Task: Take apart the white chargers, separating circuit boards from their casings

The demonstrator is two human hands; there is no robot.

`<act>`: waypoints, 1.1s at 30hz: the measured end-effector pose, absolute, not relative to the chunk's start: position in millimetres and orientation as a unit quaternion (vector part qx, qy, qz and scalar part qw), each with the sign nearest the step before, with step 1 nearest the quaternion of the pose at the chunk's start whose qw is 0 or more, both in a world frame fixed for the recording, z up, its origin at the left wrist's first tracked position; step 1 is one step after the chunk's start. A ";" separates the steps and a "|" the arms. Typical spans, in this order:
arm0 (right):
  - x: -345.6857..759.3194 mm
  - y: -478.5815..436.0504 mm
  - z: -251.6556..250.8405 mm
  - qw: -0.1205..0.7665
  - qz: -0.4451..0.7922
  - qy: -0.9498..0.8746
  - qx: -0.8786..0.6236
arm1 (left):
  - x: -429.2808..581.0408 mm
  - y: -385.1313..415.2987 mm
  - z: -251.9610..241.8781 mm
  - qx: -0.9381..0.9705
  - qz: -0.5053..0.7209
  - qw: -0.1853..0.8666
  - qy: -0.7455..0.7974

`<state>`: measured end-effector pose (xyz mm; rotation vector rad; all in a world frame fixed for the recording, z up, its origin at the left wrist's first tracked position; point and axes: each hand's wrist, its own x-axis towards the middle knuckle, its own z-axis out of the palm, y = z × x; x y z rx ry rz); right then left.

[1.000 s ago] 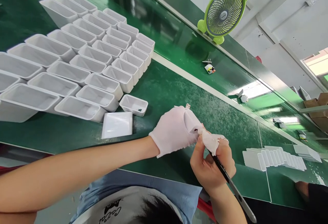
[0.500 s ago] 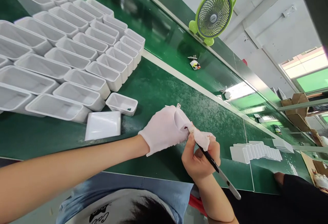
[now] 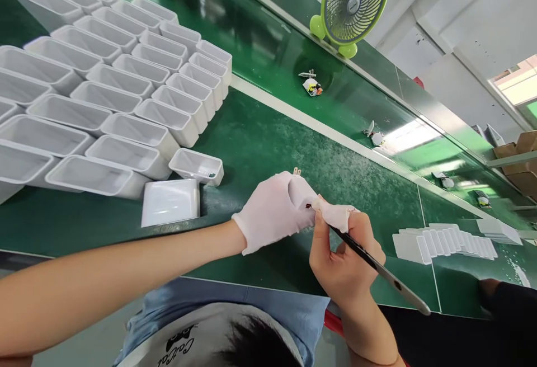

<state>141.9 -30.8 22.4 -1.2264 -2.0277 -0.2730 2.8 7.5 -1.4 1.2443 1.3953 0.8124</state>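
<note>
My left hand (image 3: 272, 210), in a white glove, is closed around a white plastic housing (image 3: 302, 192). Two metal plug prongs (image 3: 297, 172) stick out at its far end, and a small dark opening shows at its near end. My right hand (image 3: 346, 252) grips a slim black-and-silver hand tool (image 3: 384, 274) like a pen. White wrapping (image 3: 335, 214) covers some of its fingers. The tool's tip meets the housing by the opening, where fingers and wrapping hide it. The tool's exact kind cannot be made out.
Rows of white open boxes (image 3: 121, 135) fill the left side, with a white block (image 3: 170, 203) in front. Stacked white pieces (image 3: 444, 242) lie right. A green fan (image 3: 353, 6) stands behind the conveyor, which carries small parts (image 3: 312, 84). A person's dark sleeve (image 3: 509, 305) is at lower right.
My view has shifted slightly. My right hand has moved a little to the right, and the tool's handle end reaches further right. Both hands keep their hold.
</note>
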 end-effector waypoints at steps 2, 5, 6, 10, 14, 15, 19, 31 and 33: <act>142.5 -31.0 23.5 0.364 -0.117 -0.795 -0.471 | 2.5 7.7 -2.0 0.529 0.344 0.517 0.578; 144.5 -31.4 25.0 0.352 -0.120 -0.799 -0.472 | 1.4 8.7 -0.9 0.551 0.345 0.499 0.573; 145.5 -31.4 25.9 0.345 -0.118 -0.801 -0.474 | 1.0 9.2 -0.2 0.560 0.341 0.492 0.573; 149.4 -29.9 30.4 0.316 -0.102 -0.817 -0.471 | -0.6 10.5 2.0 0.560 0.323 0.488 0.587; 150.5 -27.7 31.0 0.304 -0.072 -0.823 -0.475 | -1.1 9.7 -3.6 0.545 0.331 0.509 0.579; 150.4 -27.6 29.9 0.302 -0.070 -0.826 -0.472 | -0.7 9.8 -6.2 0.544 0.340 0.527 0.557; 150.7 -30.0 26.0 0.351 -0.051 -0.818 -0.452 | 1.1 13.2 -11.9 0.501 0.355 0.636 0.467; 172.2 -14.8 32.2 0.670 0.393 -0.500 -0.383 | -17.5 9.3 12.6 0.322 0.291 0.870 0.236; 172.6 -13.9 33.6 0.665 0.386 -0.482 -0.420 | -19.5 8.7 9.8 0.304 0.291 0.878 0.229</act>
